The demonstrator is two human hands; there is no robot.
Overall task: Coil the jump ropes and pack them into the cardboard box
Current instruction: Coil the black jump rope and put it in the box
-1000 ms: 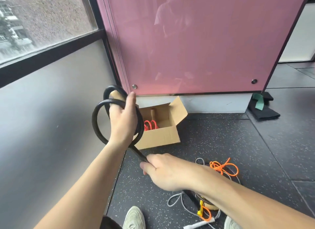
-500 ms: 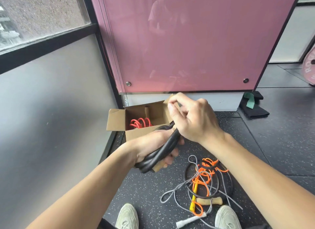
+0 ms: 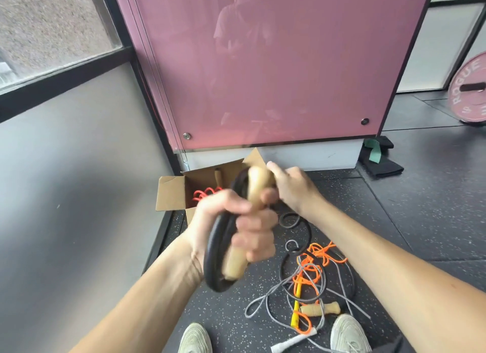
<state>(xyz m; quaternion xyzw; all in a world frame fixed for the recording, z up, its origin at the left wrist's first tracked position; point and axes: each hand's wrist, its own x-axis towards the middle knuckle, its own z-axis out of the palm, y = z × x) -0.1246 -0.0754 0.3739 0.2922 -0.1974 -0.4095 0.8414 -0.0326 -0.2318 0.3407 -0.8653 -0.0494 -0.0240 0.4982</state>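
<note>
My left hand (image 3: 236,229) grips a coiled black jump rope (image 3: 214,258) together with its wooden handle (image 3: 236,260), held upright in front of me. My right hand (image 3: 292,188) sits at the coil's top end, fingers on the rope near the handle tip; the hand is blurred. The rope's free tail (image 3: 292,237) curls down to the floor. Behind the hands stands an open cardboard box (image 3: 171,195) with a red coiled rope (image 3: 203,194) and a wooden handle inside. On the floor lie tangled orange (image 3: 315,263) and grey ropes (image 3: 265,297).
A pink glass panel (image 3: 276,63) rises behind the box, a grey wall at left. My two shoes (image 3: 194,338) stand at the bottom edge. A loose wooden handle (image 3: 320,308) and a yellow handle lie among the ropes. A pink weight plate (image 3: 469,90) leans far right.
The coil has turned from slanted to upright in my left hand, with the wooden handle now showing. My right hand slid to the coil's top. The camera tilted slightly down.
</note>
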